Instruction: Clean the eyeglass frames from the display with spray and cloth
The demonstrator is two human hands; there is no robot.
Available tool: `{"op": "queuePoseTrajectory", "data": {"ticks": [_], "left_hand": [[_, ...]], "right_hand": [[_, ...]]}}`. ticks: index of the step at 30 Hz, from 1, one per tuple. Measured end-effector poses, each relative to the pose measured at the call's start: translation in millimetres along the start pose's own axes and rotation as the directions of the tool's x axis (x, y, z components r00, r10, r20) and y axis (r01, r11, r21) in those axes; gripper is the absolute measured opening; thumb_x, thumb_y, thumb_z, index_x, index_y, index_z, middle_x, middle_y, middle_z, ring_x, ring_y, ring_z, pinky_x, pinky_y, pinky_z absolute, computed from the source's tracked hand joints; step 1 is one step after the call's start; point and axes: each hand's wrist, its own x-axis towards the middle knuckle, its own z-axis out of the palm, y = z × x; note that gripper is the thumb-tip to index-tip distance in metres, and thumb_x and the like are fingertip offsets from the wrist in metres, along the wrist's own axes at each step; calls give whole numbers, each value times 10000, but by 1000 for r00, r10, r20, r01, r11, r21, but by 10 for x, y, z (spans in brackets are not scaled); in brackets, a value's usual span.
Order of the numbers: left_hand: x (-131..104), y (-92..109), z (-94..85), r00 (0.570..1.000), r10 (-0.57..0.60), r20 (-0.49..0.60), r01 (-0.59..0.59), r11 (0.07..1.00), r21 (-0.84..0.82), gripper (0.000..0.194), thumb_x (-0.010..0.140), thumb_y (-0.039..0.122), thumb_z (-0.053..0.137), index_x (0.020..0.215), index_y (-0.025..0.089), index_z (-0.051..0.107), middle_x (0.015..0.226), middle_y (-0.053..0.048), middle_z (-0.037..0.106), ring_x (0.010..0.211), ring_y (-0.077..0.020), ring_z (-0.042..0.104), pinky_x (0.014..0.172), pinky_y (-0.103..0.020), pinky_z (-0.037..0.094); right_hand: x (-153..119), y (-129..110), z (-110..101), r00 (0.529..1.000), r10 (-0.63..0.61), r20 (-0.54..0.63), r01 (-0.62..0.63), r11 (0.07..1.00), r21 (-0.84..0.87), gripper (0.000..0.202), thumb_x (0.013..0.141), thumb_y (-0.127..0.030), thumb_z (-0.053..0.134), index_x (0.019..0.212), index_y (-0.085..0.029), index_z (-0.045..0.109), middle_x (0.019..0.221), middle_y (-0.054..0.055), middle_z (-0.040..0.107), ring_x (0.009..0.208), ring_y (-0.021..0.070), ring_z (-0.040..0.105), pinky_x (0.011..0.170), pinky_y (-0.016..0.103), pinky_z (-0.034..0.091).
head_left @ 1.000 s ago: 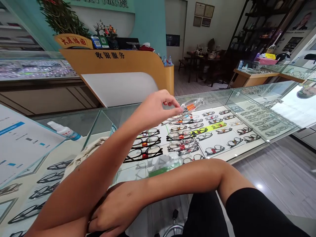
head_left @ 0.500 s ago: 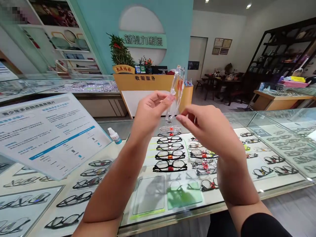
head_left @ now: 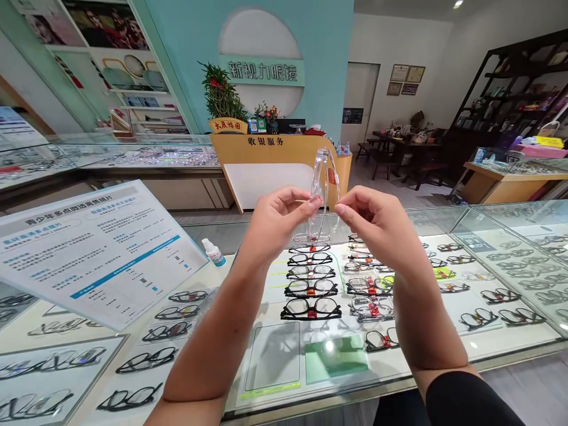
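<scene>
A pair of clear-framed eyeglasses (head_left: 318, 184) is held up on end above the glass display counter (head_left: 266, 408). My left hand (head_left: 284, 222) pinches the frame between thumb and fingers near its middle. On the other side, my right hand (head_left: 373, 222) has thumb and forefinger closed on the end of a temple arm (head_left: 336, 195), which stands partly out from the frame. Below the hands, a column of dark-framed glasses (head_left: 311, 308) with red tags lies in the counter.
A printed sheet (head_left: 97, 248) stands tilted at the left, with a small white spray bottle (head_left: 213, 252) beside it. A green card (head_left: 336, 359) shows near the counter's front edge. Beyond stands a wooden reception desk (head_left: 284, 151). More display cases (head_left: 523, 248) run along the right.
The eyeglasses and both hands sit lower in the view. My right hand has closed on a temple arm, which now stands further out from the frame.
</scene>
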Motion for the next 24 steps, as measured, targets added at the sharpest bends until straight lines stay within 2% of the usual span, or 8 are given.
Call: {"op": "queuePoseTrajectory", "data": {"ticks": [2, 5, 8, 10, 12, 16, 20, 24], "left_hand": [[31, -28, -67, 1000, 3, -16, -2, 999, 54, 436, 737, 585, 1033, 871, 229, 821, 917, -73, 829, 827, -196, 733, 797, -353, 621], [67, -77, -155, 1000, 8, -15, -6, 993, 121, 421, 738, 582, 1033, 874, 230, 847, 922, -80, 835, 841, -204, 739, 788, -349, 621], [77, -100, -190, 1000, 20, -15, -17, 984, 176, 387, 781, 577, 1009, 893, 233, 872, 944, -83, 849, 830, -193, 732, 796, -343, 611], [70, -98, -180, 1000, 20, -11, -18, 980, 201, 368, 808, 574, 993, 892, 234, 878, 948, -83, 854, 809, -186, 726, 800, -346, 605], [59, -90, -155, 1000, 13, 0, -12, 978, 207, 368, 810, 578, 992, 878, 235, 877, 945, -80, 855, 818, -191, 735, 815, -351, 609], [43, -101, -108, 1000, -4, 18, 1, 987, 162, 398, 791, 601, 1001, 871, 234, 872, 958, -79, 854, 898, -217, 765, 847, -360, 635], [45, -141, -96, 1000, -21, -22, 24, 991, 131, 411, 776, 604, 1011, 872, 230, 868, 968, -78, 854, 900, -208, 764, 844, -351, 645], [46, -136, -88, 997, -14, -76, 22, 994, 107, 434, 751, 611, 1025, 860, 225, 859, 951, -70, 843, 835, -187, 742, 816, -340, 652]], "right_hand": [[6, 23, -37, 994, 22, -110, -32, 995, -96, 260, 1088, -437, 693, 941, -225, 725, 674, -31, 649, 589, 135, 534, 608, 308, 387], [25, 70, -65, 954, 4, -299, -75, 971, -227, 221, 1109, -411, 632, 1024, -242, 747, 740, 4, 748, 617, 171, 654, 657, 336, 485], [59, 120, -54, 910, -99, -402, -42, 944, -328, 227, 1119, -410, 604, 1259, -271, 717, 1054, 73, 845, 857, 234, 787, 748, 379, 578], [79, 152, -19, 901, -161, -402, 4, 932, -362, 343, 1112, -443, 628, 1418, -289, 623, 1302, 121, 812, 1094, 284, 794, 802, 411, 619], [93, 182, 36, 907, -199, -372, 42, 920, -389, 487, 1085, -509, 683, 1491, -283, 539, 1454, 165, 730, 1282, 332, 735, 882, 460, 644], [105, 225, 158, 919, -235, -318, 74, 892, -445, 679, 1021, -604, 759, 1532, -259, 475, 1519, 202, 635, 1405, 385, 644, 1067, 570, 618], [109, 238, 202, 920, -255, -298, 104, 891, -443, 643, 1026, -411, 706, 1585, -253, 430, 1577, 213, 595, 1485, 396, 592, 1202, 633, 542], [109, 249, 170, 935, -254, -246, 111, 872, -477, 766, 967, -208, 595, 1691, -259, 349, 1693, 214, 521, 1614, 408, 483, 1325, 690, 408]]}}
